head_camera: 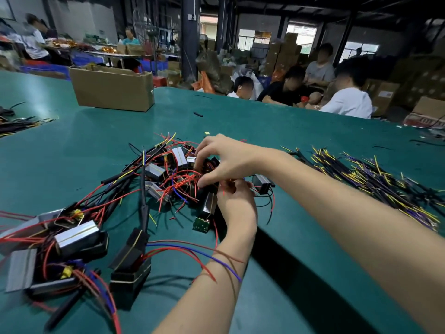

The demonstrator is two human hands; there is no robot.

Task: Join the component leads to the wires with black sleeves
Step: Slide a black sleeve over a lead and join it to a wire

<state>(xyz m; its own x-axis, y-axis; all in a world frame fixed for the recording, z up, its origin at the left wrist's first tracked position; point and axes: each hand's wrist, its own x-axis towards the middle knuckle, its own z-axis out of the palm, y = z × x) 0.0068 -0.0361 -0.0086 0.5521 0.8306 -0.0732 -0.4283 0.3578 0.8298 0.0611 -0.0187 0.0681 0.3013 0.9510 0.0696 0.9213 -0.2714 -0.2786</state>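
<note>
A tangle of small boxy components (pixel 179 157) with red, blue and yellow leads lies mid-table. My right hand (pixel 226 157) reaches into the far side of this heap, fingers curled around a dark component that is mostly hidden. My left hand (pixel 237 197) sits just below it, pinching thin red leads beside a black component (pixel 209 204). A small green circuit board (pixel 201 223) lies by my left wrist. To the right spreads a pile of black-sleeved wires (pixel 375 182) with yellow and purple ends.
More components with wires (pixel 77 236) crowd the near left. A cardboard box (pixel 113 89) stands at the far left of the green table (pixel 277 131). Another wire bundle (pixel 21 125) lies at the left edge. Several people sit beyond the table's far edge.
</note>
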